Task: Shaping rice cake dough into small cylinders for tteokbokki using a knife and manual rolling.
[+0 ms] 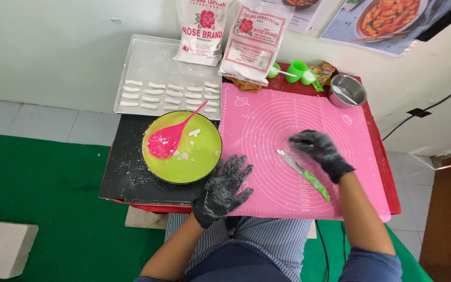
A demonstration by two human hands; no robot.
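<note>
Pink silicone mat [288,117] almost bare: cutting looks finished, only small dough bits [280,152] left at the tip of the green-handled knife [309,177]. Right hand [320,150], black-gloved, fingers curled together, grips nothing, just beside the bits. Left hand [225,187] lies flat, fingers splayed, at the mat's edge by the green bowl [204,162]; likely next move calls for pinching up the bits.

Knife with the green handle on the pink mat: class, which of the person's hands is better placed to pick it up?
Probably the right hand: it hovers beside the knife. The left hand rests spread at the mat's left edge, nearer the green bowl.
</note>
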